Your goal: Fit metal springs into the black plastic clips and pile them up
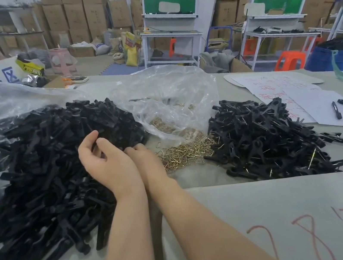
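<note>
Picking stock, by the look: both hands sit on the heap of bare clip parts (37, 175). Fingers of the left hand (108, 163) are half curled over it; can't tell if they've got a pc. Beside it, the right hand (143, 157) has its fingertips down among the pcs, grip hidden. Nxt, I'd judge: lift out clip parts, then reach over to the loose springs (183, 152) for one. Count: 1 bare heap, 1 spring scatter spilling from 1 clear bag (172, 98), 1 finished pile (269, 136) w/ springs in. Single pcs: too many to count.
</note>
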### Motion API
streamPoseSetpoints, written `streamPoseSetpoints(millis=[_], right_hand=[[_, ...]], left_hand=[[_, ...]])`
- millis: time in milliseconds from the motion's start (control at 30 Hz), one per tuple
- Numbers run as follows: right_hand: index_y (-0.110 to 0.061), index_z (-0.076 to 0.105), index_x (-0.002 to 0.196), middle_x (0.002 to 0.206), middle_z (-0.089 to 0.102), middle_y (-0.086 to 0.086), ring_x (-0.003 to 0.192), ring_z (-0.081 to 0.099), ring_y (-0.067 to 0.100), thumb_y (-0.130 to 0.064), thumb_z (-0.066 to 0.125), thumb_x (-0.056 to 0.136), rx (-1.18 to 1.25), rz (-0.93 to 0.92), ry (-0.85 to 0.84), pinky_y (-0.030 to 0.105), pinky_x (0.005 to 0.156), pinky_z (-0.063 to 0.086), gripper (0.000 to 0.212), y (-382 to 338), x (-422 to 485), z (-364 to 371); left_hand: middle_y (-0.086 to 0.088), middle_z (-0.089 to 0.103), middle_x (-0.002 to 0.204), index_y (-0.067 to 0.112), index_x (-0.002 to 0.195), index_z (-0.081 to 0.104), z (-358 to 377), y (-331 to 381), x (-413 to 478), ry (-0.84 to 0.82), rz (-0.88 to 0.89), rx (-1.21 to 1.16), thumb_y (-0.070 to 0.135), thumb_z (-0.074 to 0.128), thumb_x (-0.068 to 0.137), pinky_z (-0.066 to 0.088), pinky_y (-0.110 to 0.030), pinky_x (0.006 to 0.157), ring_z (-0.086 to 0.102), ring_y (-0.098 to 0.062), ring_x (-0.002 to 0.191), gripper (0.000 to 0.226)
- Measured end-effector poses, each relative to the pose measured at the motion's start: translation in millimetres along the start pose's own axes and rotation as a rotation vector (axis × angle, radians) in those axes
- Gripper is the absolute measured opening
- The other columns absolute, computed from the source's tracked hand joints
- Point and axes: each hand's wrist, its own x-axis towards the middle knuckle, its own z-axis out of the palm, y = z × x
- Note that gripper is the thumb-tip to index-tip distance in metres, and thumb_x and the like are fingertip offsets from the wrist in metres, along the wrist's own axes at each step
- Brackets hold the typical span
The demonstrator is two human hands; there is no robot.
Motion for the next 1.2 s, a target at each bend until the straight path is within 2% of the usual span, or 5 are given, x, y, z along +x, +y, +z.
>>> streamPoseSetpoints(millis=[367,533,700,967,1200], right_hand=[[0.002,0.063,0.097,0.1,0.065,0.02,0.093,0.059,0.036,-0.021,0.058,0.093,0.291,-0.012,0.146,0.039,0.08,0.045,0.024,17,-15,-21],[-0.005,0.069,0.09,0.082,0.071,0.018,0.083,0.066,0.036,-0.019,0.063,0.09,0.521,0.067,0.223,0.045,0.08,0.051,0.016,55,-36,-61],[-0.022,0.064,0.074,0.071,0.068,-0.002,0.076,0.066,0.02,-0.022,0.065,0.086,0.472,0.162,0.311,0.036,0.077,0.051,0.012,81,-60,-57],[-0.005,0.061,0.08,0.075,0.065,0.009,0.072,0.058,0.025,-0.017,0.048,0.098,0.418,0.099,0.358,0.032,0.07,0.041,0.025,83,-63,-40],[-0.021,0.067,0.093,0.082,0.067,-0.011,0.083,0.067,0.012,-0.008,0.059,0.092,0.639,0.124,0.499,0.023,0.082,0.052,0.016,81,-64,-39]], left_hand=[[-0.005,0.056,0.122,0.023,0.104,0.058,1,-5,0,-0.033,-0.056,0.038,0.012,0.047,0.092,0.047,-0.013,0.083,0.058,-0.007,0.102,0.019],[-0.006,0.066,0.105,0.018,0.099,0.063,10,-13,-13,-0.536,-0.229,0.178,0.014,0.058,0.092,0.051,-0.032,0.09,0.062,-0.014,0.094,0.01],[0.003,0.068,0.089,0.02,0.097,0.065,15,-21,-34,-0.916,-0.255,0.3,0.008,0.06,0.092,0.051,-0.017,0.076,0.062,-0.008,0.082,0.014],[0.009,0.068,0.086,0.03,0.092,0.065,12,-21,-30,-0.872,-0.135,0.452,0.009,0.057,0.093,0.051,-0.026,0.086,0.065,-0.013,0.087,0.022],[-0.008,0.07,0.093,0.014,0.104,0.07,11,-19,-32,-0.905,-0.203,0.446,0.006,0.055,0.094,0.051,-0.031,0.088,0.066,-0.018,0.085,0.02]])
